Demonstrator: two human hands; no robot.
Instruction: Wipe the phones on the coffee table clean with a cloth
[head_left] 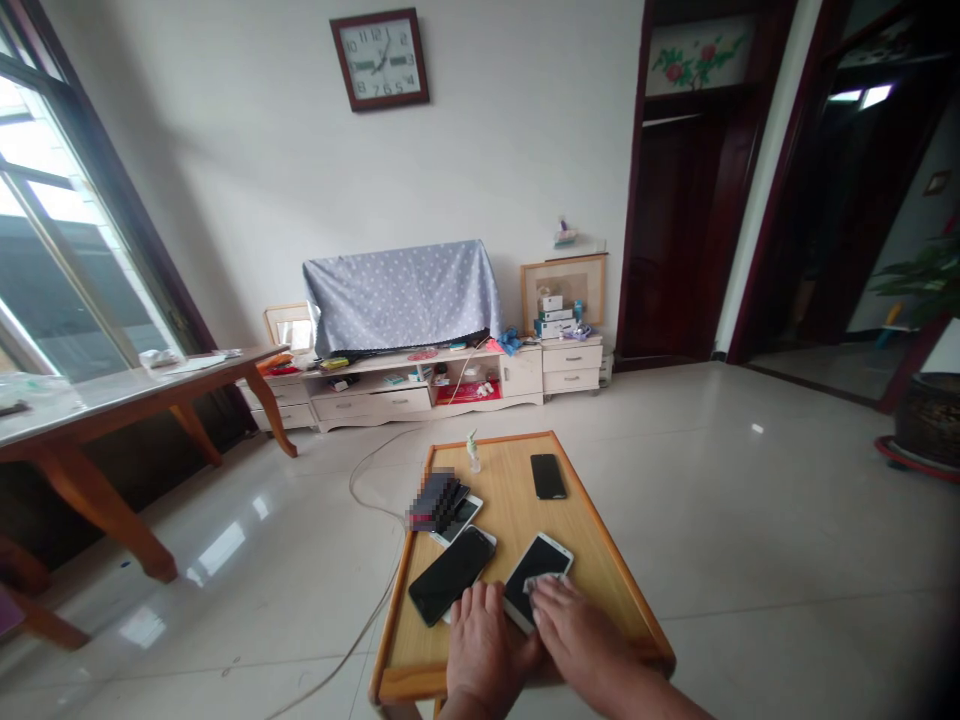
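A white smartphone (538,562) with a dark screen lies face up and slanted at the near part of a small wooden table (517,470). My left hand (480,635) has its bent fingers close together at the phone's lower left edge, its thumb by the lower end. On the screen, my right hand (566,615) presses a small pale wipe (546,580) under its closed fingers. Left of the phone, a black smartphone (452,575) rests at an angle on something white, mostly hidden. Behind it is another white phone (459,520), partly covered by dark, pixelated items (439,500).
A black phone (548,476) lies at the table's far right, and a small pump bottle (473,452) stands far left. A cable (367,620) runs over the floor at left. Beyond are a long table (135,385), a low cabinet (375,405) and a potted plant (934,400).
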